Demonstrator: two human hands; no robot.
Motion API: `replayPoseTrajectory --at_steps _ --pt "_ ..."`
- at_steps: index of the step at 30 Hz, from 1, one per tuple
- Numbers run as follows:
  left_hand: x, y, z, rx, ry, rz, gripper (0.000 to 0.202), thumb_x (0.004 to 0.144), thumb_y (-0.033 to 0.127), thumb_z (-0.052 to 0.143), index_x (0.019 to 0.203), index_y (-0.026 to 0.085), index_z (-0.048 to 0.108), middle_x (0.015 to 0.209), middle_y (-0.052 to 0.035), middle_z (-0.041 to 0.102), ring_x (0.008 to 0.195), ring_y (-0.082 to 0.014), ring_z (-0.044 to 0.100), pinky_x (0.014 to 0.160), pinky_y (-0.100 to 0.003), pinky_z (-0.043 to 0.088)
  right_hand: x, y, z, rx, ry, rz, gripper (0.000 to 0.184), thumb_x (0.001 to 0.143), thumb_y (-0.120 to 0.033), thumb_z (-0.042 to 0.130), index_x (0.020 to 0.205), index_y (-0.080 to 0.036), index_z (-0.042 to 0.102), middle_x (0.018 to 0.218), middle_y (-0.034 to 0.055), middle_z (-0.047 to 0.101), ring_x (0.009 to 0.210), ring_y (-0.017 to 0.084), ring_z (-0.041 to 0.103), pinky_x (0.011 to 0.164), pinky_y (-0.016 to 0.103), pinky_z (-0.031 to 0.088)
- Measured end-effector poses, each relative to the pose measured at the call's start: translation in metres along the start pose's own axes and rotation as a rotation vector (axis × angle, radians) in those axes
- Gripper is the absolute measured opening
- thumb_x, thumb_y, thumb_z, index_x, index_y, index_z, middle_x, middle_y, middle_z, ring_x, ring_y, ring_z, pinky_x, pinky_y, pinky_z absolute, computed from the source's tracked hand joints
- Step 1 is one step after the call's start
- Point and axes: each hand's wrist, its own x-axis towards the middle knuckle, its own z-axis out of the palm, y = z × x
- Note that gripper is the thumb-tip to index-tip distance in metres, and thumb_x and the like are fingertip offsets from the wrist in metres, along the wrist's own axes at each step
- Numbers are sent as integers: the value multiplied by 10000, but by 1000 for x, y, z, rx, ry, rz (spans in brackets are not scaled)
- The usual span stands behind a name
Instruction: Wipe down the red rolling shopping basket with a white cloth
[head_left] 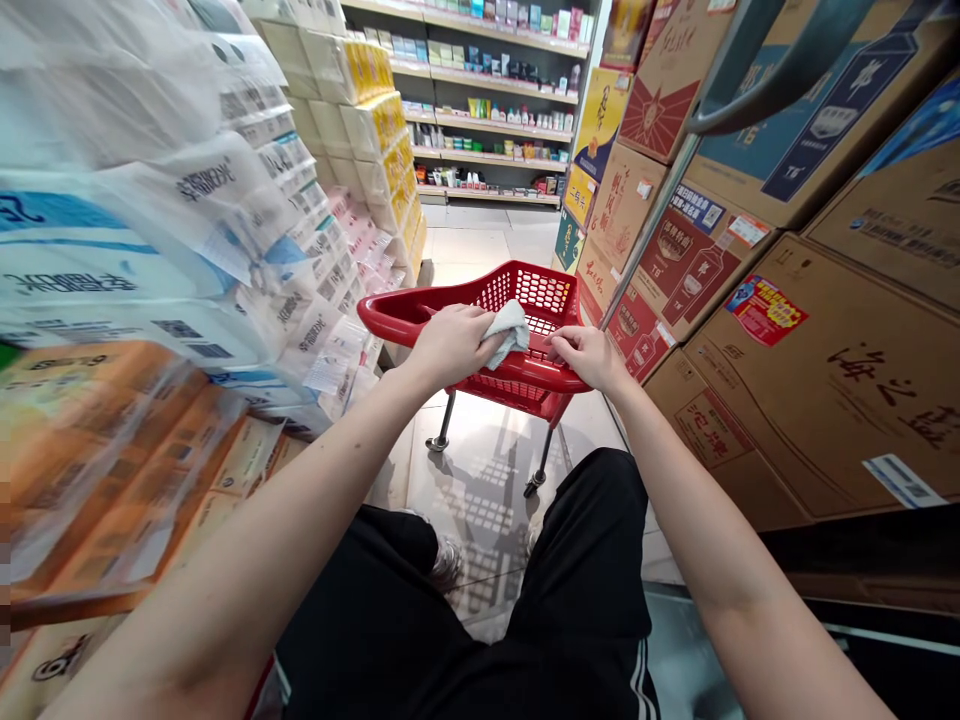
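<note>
A red plastic shopping cart [517,385] stands in front of my knees, its rim tilted up at the left. My left hand [459,345] is closed on a pale, crumpled cloth [508,330] that sticks out past the fingers and lies over the near rim. At the rim's right corner rests my right hand [587,358], fingers bent against the red plastic. Whether those fingers pinch the rim or only touch it is hard to see. The perforated basket shows beyond both hands, and its lower inside is partly hidden.
Stacked tissue packs [225,220] line the left side, with orange packs [127,450] nearer. Cardboard cartons [825,360] form a wall on the right. A metal pole [652,225] slants down beside them. Shelves [495,120] of small goods stand across the far end, beyond the tiled floor [480,235].
</note>
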Motion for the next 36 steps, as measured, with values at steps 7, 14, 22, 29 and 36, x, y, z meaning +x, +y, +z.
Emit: replayPoseTrajectory --at_steps 7,14,22,29,36 --pt "4 -8 0 7 1 -96 483 913 478 271 916 190 658 951 -88 662 910 -234 583 765 -335 405 -2 -4 4 13 20 24 276 858 -291 436 860 -197 696 797 12 709 787 164 640 692 245 464" --pt "3 -17 3 39 43 -133 524 920 489 249 971 166 658 985 -110 668 990 -260 571 823 -357 399 0 -1 4 26 -2 -28 310 857 -291 409 806 -193 699 741 -10 695 753 131 629 635 206 422" --pt "-9 -41 -1 83 25 -352 603 922 545 162 1039 180 626 1077 -108 652 984 -266 600 770 -348 412 2 3 7 71 -1 -45 292 859 -311 423 825 -201 692 675 -19 682 663 124 605 591 208 405" --pt "-22 -39 -2 62 93 -356 569 939 489 166 1051 151 610 1024 -123 670 969 -247 609 789 -327 411 0 4 7 71 6 -47 292 866 -323 429 836 -206 695 692 -14 684 709 135 615 612 215 416" --pt "-27 -40 0 112 153 -347 524 939 451 200 992 138 617 956 -129 675 906 -252 614 772 -340 407 0 3 6 68 -8 -28 295 872 -336 432 845 -202 693 713 -6 691 705 134 618 610 214 419"
